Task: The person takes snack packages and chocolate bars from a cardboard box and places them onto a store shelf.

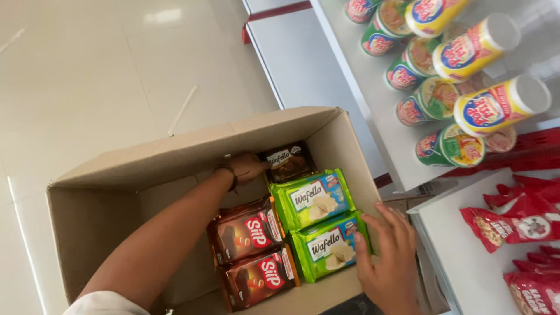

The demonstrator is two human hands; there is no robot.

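An open cardboard box (192,146) stands on the floor below me. My left hand (245,167) reaches deep into it and grips the edge of a dark brown wafer pack (290,163) at the far wall. Two green wafer packs (313,199) lie side by side in front of that one. Two brown-and-red snack packs (248,231) lie to their left. My right hand (389,259) rests with fingers spread on the box's right wall, its thumb against the nearer green pack (329,246).
A white shelf (373,87) at the upper right carries green canisters (434,99) and yellow canisters (496,108) lying on their sides. A lower shelf at the right holds red snack bags (513,224). A thin white stick (182,109) lies on the tiled floor.
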